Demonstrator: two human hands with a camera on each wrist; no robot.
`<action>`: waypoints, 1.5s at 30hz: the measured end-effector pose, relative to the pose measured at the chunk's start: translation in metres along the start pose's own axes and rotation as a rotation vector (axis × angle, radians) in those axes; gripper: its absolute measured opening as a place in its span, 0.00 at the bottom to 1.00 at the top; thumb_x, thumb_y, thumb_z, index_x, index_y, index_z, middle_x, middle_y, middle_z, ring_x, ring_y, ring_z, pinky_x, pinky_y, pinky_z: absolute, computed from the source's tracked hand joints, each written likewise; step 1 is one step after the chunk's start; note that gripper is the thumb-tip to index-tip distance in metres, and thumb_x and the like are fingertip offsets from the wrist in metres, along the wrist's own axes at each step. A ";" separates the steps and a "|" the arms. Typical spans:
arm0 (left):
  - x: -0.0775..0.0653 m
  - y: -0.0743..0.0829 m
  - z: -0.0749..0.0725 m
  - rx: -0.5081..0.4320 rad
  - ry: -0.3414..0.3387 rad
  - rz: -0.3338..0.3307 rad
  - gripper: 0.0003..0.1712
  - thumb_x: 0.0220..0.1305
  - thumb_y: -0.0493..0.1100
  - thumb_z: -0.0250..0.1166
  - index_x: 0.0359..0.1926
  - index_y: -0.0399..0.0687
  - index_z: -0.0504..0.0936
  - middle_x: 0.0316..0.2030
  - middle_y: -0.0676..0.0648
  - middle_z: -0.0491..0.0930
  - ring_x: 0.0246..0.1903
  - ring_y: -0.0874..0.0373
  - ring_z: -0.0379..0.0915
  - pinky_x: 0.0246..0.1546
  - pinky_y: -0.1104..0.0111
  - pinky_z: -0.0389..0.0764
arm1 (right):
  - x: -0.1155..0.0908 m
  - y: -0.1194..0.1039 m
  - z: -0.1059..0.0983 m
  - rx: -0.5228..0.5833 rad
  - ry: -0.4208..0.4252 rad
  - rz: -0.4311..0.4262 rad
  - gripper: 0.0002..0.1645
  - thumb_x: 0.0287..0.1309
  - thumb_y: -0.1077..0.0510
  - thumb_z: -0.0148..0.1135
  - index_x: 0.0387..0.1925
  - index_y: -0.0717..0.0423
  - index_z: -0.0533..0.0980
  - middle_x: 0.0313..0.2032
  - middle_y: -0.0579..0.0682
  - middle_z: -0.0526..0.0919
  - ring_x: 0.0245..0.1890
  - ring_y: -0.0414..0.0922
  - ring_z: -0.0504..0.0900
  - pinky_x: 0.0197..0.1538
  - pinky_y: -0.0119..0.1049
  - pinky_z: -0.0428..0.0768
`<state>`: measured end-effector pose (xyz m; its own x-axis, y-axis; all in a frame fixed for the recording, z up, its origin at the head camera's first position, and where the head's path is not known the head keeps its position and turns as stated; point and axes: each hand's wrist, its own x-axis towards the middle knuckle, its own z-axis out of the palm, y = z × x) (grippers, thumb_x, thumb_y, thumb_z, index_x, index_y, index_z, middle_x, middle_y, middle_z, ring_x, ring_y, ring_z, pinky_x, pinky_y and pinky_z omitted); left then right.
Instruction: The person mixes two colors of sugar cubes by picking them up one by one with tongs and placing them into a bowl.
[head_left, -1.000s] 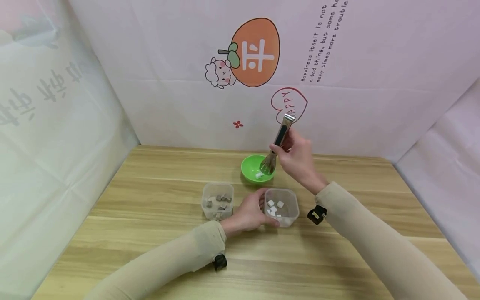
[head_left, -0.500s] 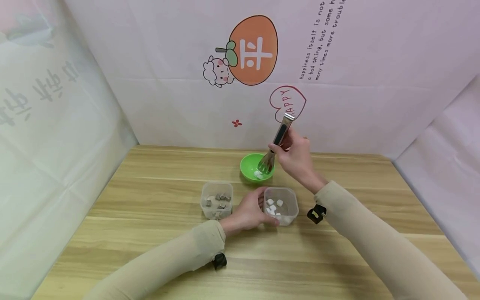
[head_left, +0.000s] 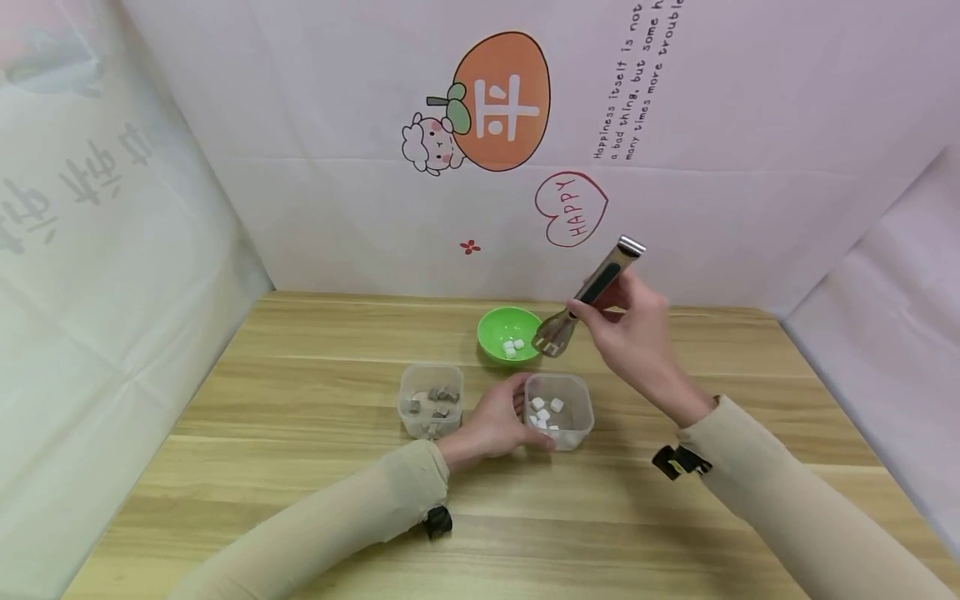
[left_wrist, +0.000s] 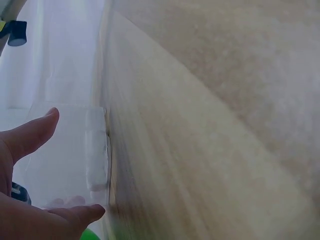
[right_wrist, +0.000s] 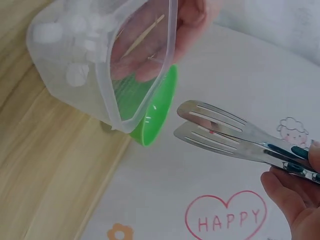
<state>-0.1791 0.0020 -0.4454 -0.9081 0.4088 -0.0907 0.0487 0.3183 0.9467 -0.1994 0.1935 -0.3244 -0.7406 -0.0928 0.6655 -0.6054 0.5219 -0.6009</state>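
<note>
Steel tongs (head_left: 600,279) with dark grips and slotted heads are held by my right hand (head_left: 637,342), to the right of the green bowl (head_left: 491,333). Their two heads stand slightly apart with nothing between them in the right wrist view, where the tongs (right_wrist: 230,132) show best. Several small white cubes (head_left: 512,347) lie in the bowl. My left hand (head_left: 491,421) holds a clear plastic container (head_left: 583,408) from its left side, thumb at the front and fingers behind. More white cubes (head_left: 542,414) lie inside that container.
Left of my left hand stands a second clear container (head_left: 408,385) with several grey cubes (head_left: 442,394) in it. The wooden table (head_left: 315,400) ends at a printed white cloth (head_left: 337,208) behind the bowl, with more cloth at both sides.
My right hand has moved the tongs right, from inside the bowl to beyond its right rim. The tongs' heads now hold nothing, and the bowl's white cubes lie free. My left hand stays put.
</note>
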 end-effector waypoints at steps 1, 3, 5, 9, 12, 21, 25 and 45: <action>0.000 0.000 0.000 -0.002 -0.002 -0.001 0.62 0.40 0.34 0.88 0.76 0.40 0.66 0.67 0.41 0.77 0.67 0.48 0.74 0.70 0.59 0.74 | -0.004 -0.002 -0.003 -0.006 0.009 -0.001 0.18 0.59 0.72 0.75 0.48 0.67 0.78 0.35 0.55 0.88 0.33 0.43 0.85 0.41 0.24 0.87; 0.000 0.000 0.000 -0.001 -0.007 -0.003 0.62 0.40 0.35 0.88 0.76 0.40 0.66 0.67 0.41 0.77 0.67 0.48 0.74 0.70 0.59 0.74 | -0.012 -0.005 -0.010 -0.015 0.026 -0.002 0.19 0.57 0.72 0.76 0.48 0.67 0.79 0.35 0.55 0.88 0.33 0.39 0.85 0.41 0.24 0.87; -0.001 0.000 0.000 0.002 -0.008 0.002 0.61 0.40 0.35 0.88 0.76 0.40 0.66 0.68 0.41 0.77 0.67 0.48 0.73 0.70 0.59 0.73 | -0.019 -0.007 -0.016 -0.022 0.032 -0.009 0.19 0.56 0.74 0.76 0.47 0.67 0.79 0.34 0.54 0.88 0.32 0.35 0.85 0.41 0.24 0.87; -0.001 0.001 -0.001 0.014 -0.002 0.001 0.62 0.40 0.35 0.88 0.76 0.40 0.66 0.69 0.41 0.75 0.68 0.48 0.72 0.71 0.59 0.73 | -0.030 -0.010 -0.022 -0.017 -0.005 -0.041 0.17 0.53 0.76 0.77 0.42 0.66 0.79 0.32 0.51 0.88 0.32 0.36 0.86 0.40 0.25 0.87; 0.000 0.001 -0.001 0.021 -0.002 0.006 0.62 0.41 0.35 0.88 0.77 0.40 0.65 0.69 0.41 0.75 0.68 0.48 0.72 0.71 0.60 0.72 | -0.037 -0.009 -0.022 -0.023 -0.061 -0.077 0.17 0.52 0.75 0.77 0.39 0.63 0.78 0.32 0.47 0.88 0.31 0.40 0.87 0.38 0.26 0.88; 0.000 -0.001 -0.002 -0.001 -0.019 0.021 0.61 0.42 0.34 0.88 0.76 0.39 0.65 0.69 0.40 0.75 0.68 0.48 0.73 0.70 0.62 0.73 | -0.054 0.001 -0.014 0.014 -0.171 -0.121 0.20 0.50 0.77 0.78 0.40 0.60 0.78 0.32 0.46 0.89 0.31 0.44 0.89 0.36 0.29 0.89; 0.000 -0.001 -0.003 -0.006 -0.022 0.019 0.61 0.42 0.34 0.88 0.76 0.40 0.66 0.69 0.41 0.75 0.68 0.49 0.72 0.70 0.61 0.73 | -0.057 0.007 -0.011 0.042 -0.215 -0.117 0.20 0.51 0.78 0.77 0.41 0.60 0.78 0.33 0.46 0.89 0.32 0.45 0.89 0.36 0.32 0.90; 0.001 -0.001 -0.004 -0.037 -0.034 0.040 0.59 0.42 0.32 0.88 0.75 0.39 0.67 0.68 0.41 0.77 0.66 0.50 0.74 0.68 0.65 0.75 | -0.063 0.023 0.001 0.117 -0.299 -0.078 0.19 0.53 0.78 0.75 0.42 0.60 0.79 0.34 0.45 0.87 0.33 0.44 0.88 0.38 0.34 0.90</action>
<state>-0.1815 -0.0011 -0.4455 -0.8910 0.4497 -0.0622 0.0690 0.2696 0.9605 -0.1672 0.2108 -0.3807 -0.7327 -0.3827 0.5627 -0.6805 0.4042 -0.6112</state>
